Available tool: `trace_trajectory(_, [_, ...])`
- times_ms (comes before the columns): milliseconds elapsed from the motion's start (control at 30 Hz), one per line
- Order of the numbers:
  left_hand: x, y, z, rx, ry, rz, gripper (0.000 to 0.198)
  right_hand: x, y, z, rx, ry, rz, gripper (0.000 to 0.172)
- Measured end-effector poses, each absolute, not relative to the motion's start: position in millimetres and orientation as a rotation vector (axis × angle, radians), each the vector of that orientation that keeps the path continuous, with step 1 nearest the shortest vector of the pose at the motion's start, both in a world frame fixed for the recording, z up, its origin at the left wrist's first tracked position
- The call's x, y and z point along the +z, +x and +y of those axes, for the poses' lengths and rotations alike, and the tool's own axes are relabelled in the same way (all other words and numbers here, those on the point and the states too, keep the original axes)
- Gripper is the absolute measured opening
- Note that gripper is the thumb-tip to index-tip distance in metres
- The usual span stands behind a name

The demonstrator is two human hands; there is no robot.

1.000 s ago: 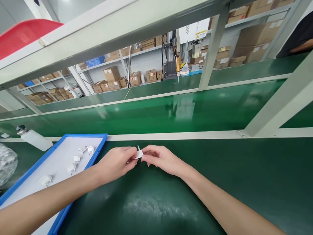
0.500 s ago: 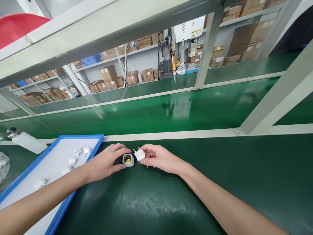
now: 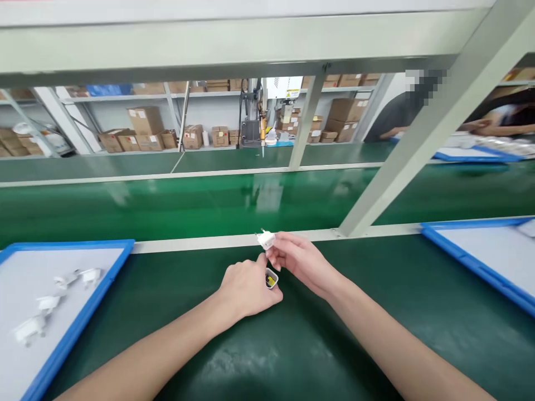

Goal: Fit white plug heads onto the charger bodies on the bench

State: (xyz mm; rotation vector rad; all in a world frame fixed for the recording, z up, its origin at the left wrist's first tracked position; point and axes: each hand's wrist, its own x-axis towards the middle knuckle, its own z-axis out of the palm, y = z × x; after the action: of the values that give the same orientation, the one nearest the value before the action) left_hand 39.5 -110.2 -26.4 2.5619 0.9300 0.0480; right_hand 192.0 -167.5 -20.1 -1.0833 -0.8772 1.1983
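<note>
My right hand pinches a small white plug cap with two metal pins, lifted slightly above the green bench mat. Just below it, my left hand grips a small white charger shell, whose open end shows a yellow and black part inside. The two pieces are apart, the cap a little above the shell. Both hands are near the white rail at the bench's far edge.
A blue-rimmed tray with several white plug pieces lies at the left. Another blue tray sits at the right. A green conveyor belt runs behind the rail. A slanted grey frame post rises right of my hands. Another person works across the line.
The cap and shell were held together, then pulled apart. My view has swung to the right and both hands have moved right, the right hand raising the cap.
</note>
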Motion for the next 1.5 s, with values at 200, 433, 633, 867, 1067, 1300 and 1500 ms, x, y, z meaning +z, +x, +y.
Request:
trace_trajectory(200, [-43,45,-118,0.065,2.575,0.889,0.028,-39,228,-217,1.154,-1.134,-0.825,0.029])
trace_trajectory(433, [-58,24,-105,0.148,2.441,0.551,0.019,-53,220,-220,1.305,-1.115,-0.762,0.026])
trace_trajectory(633, [-65,27,-107,0.375,2.522,0.4,0.026,-57,214,-228,0.992,-1.433,-0.99,0.017])
trace_trajectory(867, [-70,31,-113,0.495,2.559,0.171,0.024,-56,207,-215,0.539,-1.824,-1.409,0.039])
trace_trajectory(1067, [-70,31,-109,0.344,2.55,0.244,0.016,-65,194,-176,0.144,-2.17,-1.621,0.046])
trace_trajectory(1300, [-67,26,-109,0.368,2.547,0.287,0.023,-68,191,-156,0.157,-1.922,-1.69,0.023])
trace_trajectory(1500, [-71,27,-106,0.381,2.421,0.413,0.019,-54,207,-193,0.438,-1.597,-1.519,0.035])
